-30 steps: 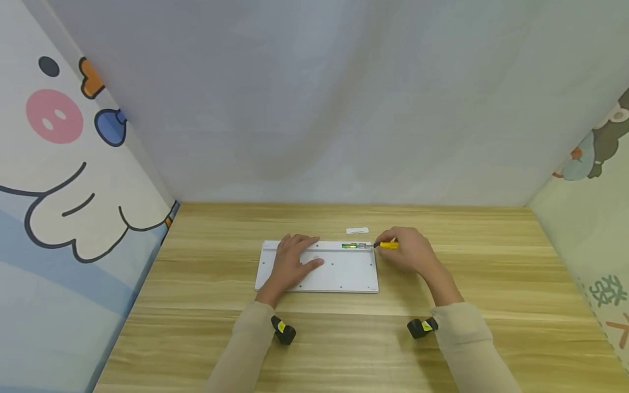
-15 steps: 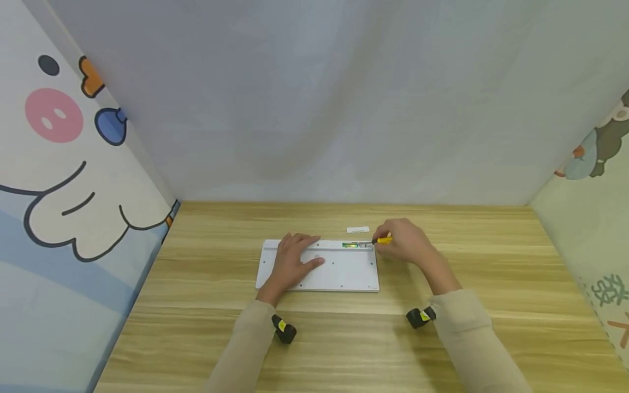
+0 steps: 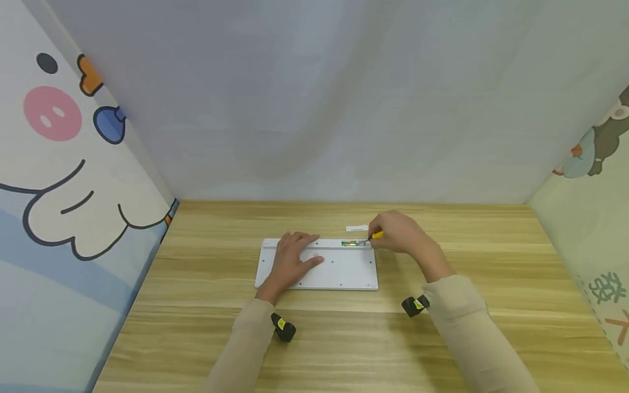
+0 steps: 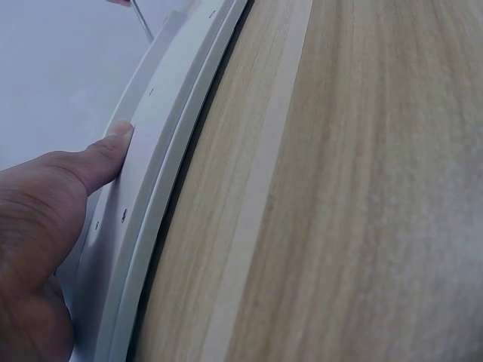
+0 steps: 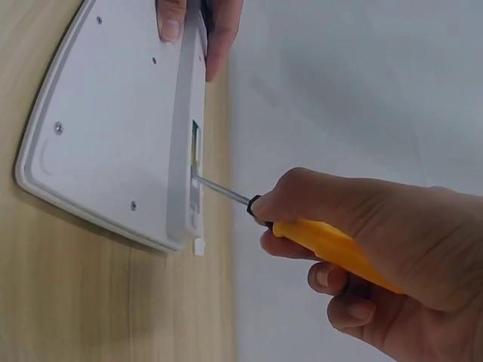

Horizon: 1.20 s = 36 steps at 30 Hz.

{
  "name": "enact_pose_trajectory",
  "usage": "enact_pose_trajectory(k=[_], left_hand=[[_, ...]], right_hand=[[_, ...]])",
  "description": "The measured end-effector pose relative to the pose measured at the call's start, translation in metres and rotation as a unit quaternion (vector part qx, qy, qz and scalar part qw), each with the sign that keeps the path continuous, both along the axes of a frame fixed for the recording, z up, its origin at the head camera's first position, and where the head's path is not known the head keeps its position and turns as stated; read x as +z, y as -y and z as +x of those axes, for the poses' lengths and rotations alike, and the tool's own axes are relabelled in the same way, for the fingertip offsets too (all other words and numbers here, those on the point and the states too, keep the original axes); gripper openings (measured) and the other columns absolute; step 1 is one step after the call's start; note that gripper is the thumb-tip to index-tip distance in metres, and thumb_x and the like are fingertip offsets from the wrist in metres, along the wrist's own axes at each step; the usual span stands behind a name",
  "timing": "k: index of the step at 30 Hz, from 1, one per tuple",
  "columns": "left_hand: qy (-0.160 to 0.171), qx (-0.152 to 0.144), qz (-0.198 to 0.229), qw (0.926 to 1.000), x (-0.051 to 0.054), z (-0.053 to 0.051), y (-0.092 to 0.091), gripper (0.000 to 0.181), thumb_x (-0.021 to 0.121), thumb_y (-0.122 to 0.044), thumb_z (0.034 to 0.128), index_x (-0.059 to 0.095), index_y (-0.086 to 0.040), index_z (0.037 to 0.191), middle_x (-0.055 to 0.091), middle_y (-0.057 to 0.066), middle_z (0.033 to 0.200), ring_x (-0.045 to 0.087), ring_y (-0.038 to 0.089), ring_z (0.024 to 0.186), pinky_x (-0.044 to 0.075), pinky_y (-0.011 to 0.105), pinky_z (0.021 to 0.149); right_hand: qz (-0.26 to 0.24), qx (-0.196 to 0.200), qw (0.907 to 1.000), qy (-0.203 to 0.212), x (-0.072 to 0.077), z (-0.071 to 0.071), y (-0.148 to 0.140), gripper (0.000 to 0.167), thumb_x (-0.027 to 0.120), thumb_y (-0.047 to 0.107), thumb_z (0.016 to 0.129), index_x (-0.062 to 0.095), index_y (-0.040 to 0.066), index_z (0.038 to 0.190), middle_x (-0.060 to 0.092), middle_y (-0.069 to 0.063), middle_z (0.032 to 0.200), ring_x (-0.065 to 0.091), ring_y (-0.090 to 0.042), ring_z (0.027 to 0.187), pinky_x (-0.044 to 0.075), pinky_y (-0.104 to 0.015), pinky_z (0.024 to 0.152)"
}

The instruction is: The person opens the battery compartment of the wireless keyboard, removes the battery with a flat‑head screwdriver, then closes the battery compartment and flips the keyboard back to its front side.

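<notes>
Resting the left hand (image 3: 291,263), with thumb and fingers spread, on the left half of a white keyboard (image 3: 346,271) laid underside up on the wood-grain bench (image 3: 339,344), with small screws (image 5: 58,128) dotted over its back. Gripping a yellow-handled screwdriver (image 5: 328,249) in the right hand (image 3: 400,234), with thumb and fingers curled round it and the metal shaft (image 5: 225,190) slanting to the open battery compartment (image 5: 195,207) at the keyboard's far right, close to a green battery (image 3: 349,243), with any contact at the tip too small to make out. Also visible just beyond the far edge, near the right hand: a flat white cover (image 3: 356,228).
</notes>
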<state>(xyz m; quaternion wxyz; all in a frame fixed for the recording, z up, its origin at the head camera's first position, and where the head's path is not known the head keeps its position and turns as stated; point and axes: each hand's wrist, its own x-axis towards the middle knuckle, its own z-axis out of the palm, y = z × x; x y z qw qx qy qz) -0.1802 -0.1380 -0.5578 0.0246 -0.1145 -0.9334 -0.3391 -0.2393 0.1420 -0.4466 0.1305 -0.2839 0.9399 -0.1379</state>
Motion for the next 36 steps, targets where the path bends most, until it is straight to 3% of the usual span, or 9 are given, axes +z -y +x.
enact_pose_trajectory(k=[15, 22, 26, 33, 36], left_hand=[[0.001, 0.004, 0.0, 1.0, -0.003, -0.002, 0.001, 0.059, 0.077, -0.04, 0.0887, 0.061, -0.02, 0.141, 0.065, 0.008, 0.136, 0.056, 0.028, 0.135, 0.013, 0.048, 0.135], [0.002, 0.006, -0.001, 1.0, -0.004, -0.003, 0.002, 0.058, 0.077, -0.04, 0.0892, 0.061, -0.02, 0.141, 0.065, 0.008, 0.136, 0.056, 0.029, 0.135, 0.013, 0.049, 0.135], [0.004, 0.005, 0.003, 1.0, -0.003, -0.003, 0.0, 0.057, 0.077, -0.04, 0.0893, 0.061, -0.019, 0.141, 0.065, 0.008, 0.137, 0.056, 0.029, 0.135, 0.012, 0.049, 0.135], [0.001, 0.006, 0.003, 1.0, -0.003, -0.002, 0.0, 0.058, 0.078, -0.039, 0.0888, 0.061, -0.019, 0.14, 0.065, 0.008, 0.136, 0.056, 0.029, 0.134, 0.013, 0.048, 0.135], [0.0, 0.005, 0.003, 1.0, -0.003, -0.003, -0.001, 0.057, 0.078, -0.039, 0.0887, 0.062, -0.019, 0.14, 0.065, 0.008, 0.136, 0.056, 0.029, 0.134, 0.013, 0.049, 0.135]], right_hand=[[0.089, 0.015, 0.9957, -0.022, 0.015, -0.001, 0.032, 0.006, 0.078, 0.014, 0.084, 0.074, 0.012, 0.08, 0.074, -0.001, 0.086, 0.061, -0.016, 0.074, 0.055, -0.031, 0.065], [0.12, 0.017, 0.9924, -0.022, 0.023, 0.004, 0.044, 0.008, 0.078, 0.014, 0.085, 0.072, 0.009, 0.083, 0.074, -0.004, 0.092, 0.064, -0.018, 0.078, 0.059, -0.035, 0.07], [0.12, 0.013, 0.9925, -0.018, 0.021, 0.005, 0.042, 0.009, 0.079, 0.015, 0.086, 0.072, 0.009, 0.085, 0.075, -0.005, 0.096, 0.068, -0.021, 0.083, 0.062, -0.037, 0.074], [0.081, 0.009, 0.9964, -0.024, 0.009, -0.001, 0.028, 0.015, 0.08, 0.02, 0.087, 0.07, 0.011, 0.081, 0.073, -0.003, 0.087, 0.061, -0.017, 0.075, 0.056, -0.033, 0.069], [0.06, 0.007, 0.9981, -0.016, 0.004, -0.004, 0.018, 0.015, 0.081, 0.023, 0.088, 0.073, 0.011, 0.083, 0.075, -0.003, 0.089, 0.064, -0.017, 0.079, 0.058, -0.036, 0.075]])
